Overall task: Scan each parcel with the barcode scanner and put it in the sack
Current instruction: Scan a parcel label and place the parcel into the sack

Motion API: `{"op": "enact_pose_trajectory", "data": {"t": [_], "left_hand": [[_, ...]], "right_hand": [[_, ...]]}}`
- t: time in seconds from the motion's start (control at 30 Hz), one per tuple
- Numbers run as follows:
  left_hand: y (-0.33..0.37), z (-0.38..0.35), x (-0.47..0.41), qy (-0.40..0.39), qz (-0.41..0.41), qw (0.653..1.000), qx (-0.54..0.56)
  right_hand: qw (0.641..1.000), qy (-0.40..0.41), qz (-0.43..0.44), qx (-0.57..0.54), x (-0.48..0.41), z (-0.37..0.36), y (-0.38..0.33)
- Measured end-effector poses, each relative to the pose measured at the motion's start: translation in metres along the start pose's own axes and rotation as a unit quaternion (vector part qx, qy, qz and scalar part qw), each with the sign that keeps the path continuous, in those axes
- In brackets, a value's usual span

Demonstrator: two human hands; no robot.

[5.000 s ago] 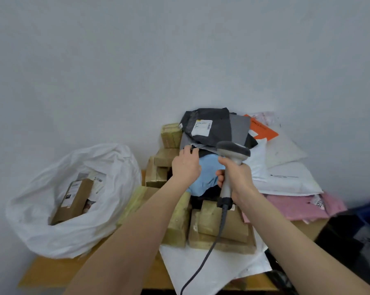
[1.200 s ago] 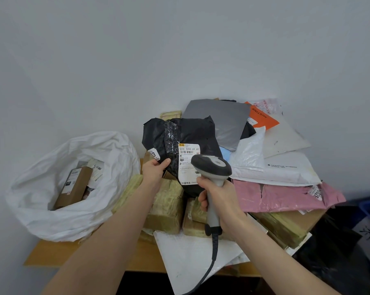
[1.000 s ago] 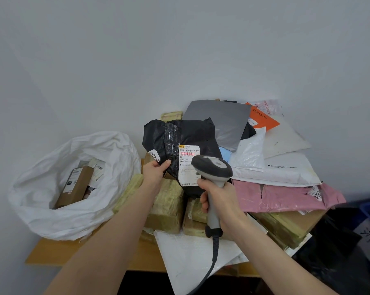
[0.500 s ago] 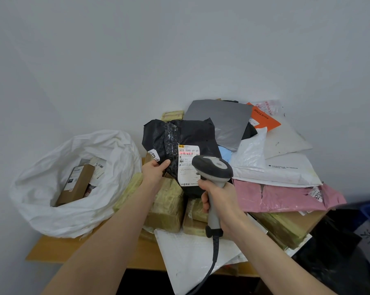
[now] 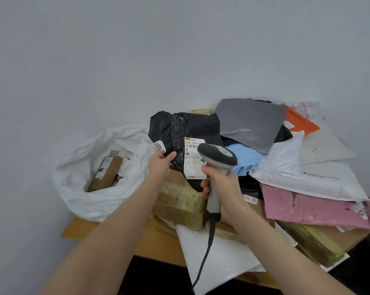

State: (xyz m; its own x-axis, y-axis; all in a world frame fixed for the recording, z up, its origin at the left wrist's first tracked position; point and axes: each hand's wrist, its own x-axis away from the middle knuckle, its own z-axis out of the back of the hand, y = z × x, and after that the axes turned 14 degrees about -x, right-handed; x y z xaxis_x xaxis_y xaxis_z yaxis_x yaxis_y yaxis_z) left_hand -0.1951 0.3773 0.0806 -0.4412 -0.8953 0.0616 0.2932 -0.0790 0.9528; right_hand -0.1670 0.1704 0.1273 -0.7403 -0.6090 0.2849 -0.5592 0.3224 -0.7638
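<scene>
Black poly parcel (image 5: 192,128), where's it at rn? (anon)

me: held up over the pile. My left hand (image 5: 158,165) is pinching its lower left corner, white label (image 5: 192,160) facing me. Right hand (image 5: 220,188) is wrapped round the barcode scanner (image 5: 217,156) grip, head right in front of the label.

anon: & the sack?

me: white sack (image 5: 107,199) is open on the table (image 5: 84,228), left of the parcel, w/ a brown box (image 5: 105,175) inside.
</scene>
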Motion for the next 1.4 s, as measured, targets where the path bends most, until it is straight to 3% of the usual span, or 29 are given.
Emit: {"op": "enact_pose_trajectory", "data": {"t": [0.3, 0.43, 0.53, 0.6, 0.67, 0.73, 0.8, 0.93, 0.97, 1.07, 1.13, 1.17, 1.23, 1.27, 1.33, 1.4], "left_hand": [[0.0, 0.143, -0.091, 0.151, -0.016, 0.985, -0.081], [-0.016, 0.201, -0.148, 0.235, -0.042, 0.951, -0.197], [-0.04, 0.233, -0.19, 0.253, -0.037, 0.927, -0.273], [-0.061, 0.246, -0.215, 0.235, -0.028, 0.924, -0.3], [-0.086, 0.253, -0.235, 0.179, 0.002, 0.944, -0.279], [-0.114, 0.254, -0.248, 0.108, 0.06, 0.962, -0.245], [-0.146, 0.253, -0.256, 0.065, 0.13, 0.955, -0.257], [-0.185, 0.253, -0.263, 0.084, 0.198, 0.914, -0.343], [-0.189, 0.252, -0.265, 0.098, 0.182, 0.897, -0.39], [-0.191, 0.24, -0.265, 0.114, 0.041, 0.791, -0.599], [-0.191, 0.228, -0.27, 0.053, -0.055, 0.754, -0.652], [-0.194, 0.222, -0.274, -0.006, -0.067, 0.753, -0.655], [-0.208, 0.215, -0.283, -0.15, -0.032, 0.747, -0.647], [-0.216, 0.214, -0.288, -0.203, -0.014, 0.728, -0.655], [-0.23, 0.215, -0.297, -0.235, -0.011, 0.68, -0.695], [-0.233, 0.217, -0.306, -0.237, 0.0, 0.669, -0.704]], "right_hand": [[1.0, -0.025, -0.017, -0.002, -0.055, -0.103, 0.05], [1.0, -0.008, -0.022, 0.009, -0.091, -0.153, 0.088], [0.999, 0.006, -0.035, 0.024, -0.117, -0.191, 0.118], [0.999, 0.013, -0.044, 0.026, -0.133, -0.212, 0.137], [0.998, 0.025, -0.049, 0.036, -0.148, -0.228, 0.154], [0.997, 0.038, -0.049, 0.05, -0.16, -0.238, 0.169], [0.996, 0.046, -0.053, 0.058, -0.173, -0.244, 0.181], [0.993, 0.068, -0.063, 0.072, -0.194, -0.245, 0.2], [0.992, 0.074, -0.066, 0.076, -0.198, -0.245, 0.203], [0.99, 0.084, -0.077, 0.079, -0.208, -0.245, 0.209], [0.99, 0.085, -0.082, 0.075, -0.213, -0.248, 0.211], [0.99, 0.085, -0.084, 0.073, -0.215, -0.25, 0.211], [0.99, 0.086, -0.084, 0.069, -0.22, -0.25, 0.211], [0.99, 0.088, -0.084, 0.067, -0.222, -0.248, 0.211], [0.99, 0.097, -0.081, 0.067, -0.226, -0.244, 0.209], [0.989, 0.11, -0.077, 0.068, -0.227, -0.237, 0.207]]}}
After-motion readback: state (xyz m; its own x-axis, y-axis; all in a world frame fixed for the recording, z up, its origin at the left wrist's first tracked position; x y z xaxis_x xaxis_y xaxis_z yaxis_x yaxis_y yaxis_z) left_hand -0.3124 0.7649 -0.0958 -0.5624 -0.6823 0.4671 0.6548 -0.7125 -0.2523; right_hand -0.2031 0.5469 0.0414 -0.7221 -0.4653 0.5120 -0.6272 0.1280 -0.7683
